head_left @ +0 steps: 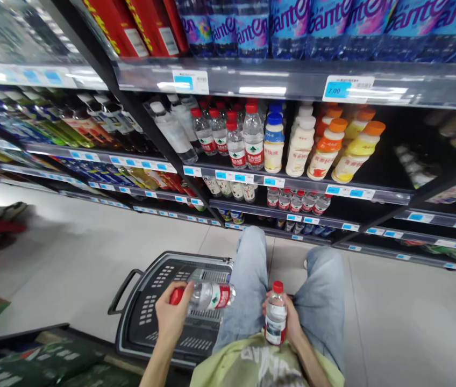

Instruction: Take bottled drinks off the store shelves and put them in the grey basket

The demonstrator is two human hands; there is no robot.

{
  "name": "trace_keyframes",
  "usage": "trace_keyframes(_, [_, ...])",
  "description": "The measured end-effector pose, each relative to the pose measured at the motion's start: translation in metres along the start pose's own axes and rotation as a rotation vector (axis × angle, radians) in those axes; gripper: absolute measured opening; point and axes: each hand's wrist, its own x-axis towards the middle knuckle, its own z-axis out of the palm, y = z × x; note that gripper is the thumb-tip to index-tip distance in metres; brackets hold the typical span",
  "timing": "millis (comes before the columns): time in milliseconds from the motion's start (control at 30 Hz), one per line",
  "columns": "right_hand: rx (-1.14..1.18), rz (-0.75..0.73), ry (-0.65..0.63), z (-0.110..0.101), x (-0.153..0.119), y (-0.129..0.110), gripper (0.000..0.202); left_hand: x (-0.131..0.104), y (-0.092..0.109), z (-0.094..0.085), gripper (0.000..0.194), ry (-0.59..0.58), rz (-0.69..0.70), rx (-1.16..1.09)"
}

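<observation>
My left hand (173, 312) grips a clear water bottle (212, 296) near its red cap. The bottle lies sideways over the shopping basket (133, 317), its base pointing right toward my knee. My right hand (291, 320) is wrapped round a second water bottle (276, 317), held upright in front of my lap with its red cap on top. Part of the right hand's fingers is hidden behind that bottle. Similar red-capped water bottles (253, 137) stand on the shelf ahead.
Yogurt drink bottles (301, 148) stand beside the water on the shelf (389, 194). Large blue-labelled bottles (292, 29) fill the shelf above. A person's foot (12, 212) is at the left. Dark green packages (50, 357) lie at the lower left. Pale tiled floor (405, 317) extends to the right.
</observation>
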Motion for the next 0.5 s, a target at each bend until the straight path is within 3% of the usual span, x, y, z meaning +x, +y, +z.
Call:
trace_keyframes(167, [-0.137, -0.101, -0.007, -0.007, -0.006, -0.006, 0.067, -0.002, -0.01, 0.004, 0.036, -0.002, -0.012, 0.252])
trace_keyframes(300, [-0.271, -0.144, -0.054, -0.01, -0.013, -0.015, 0.067, -0.014, -0.044, 0.013, 0.034, 0.021, -0.137, 0.311])
trace_keyframes(500, [-0.342, -0.122, 0.023, -0.001, -0.021, -0.023, 0.062, -0.043, -0.103, 0.031, 0.033, -0.046, -0.182, 0.324])
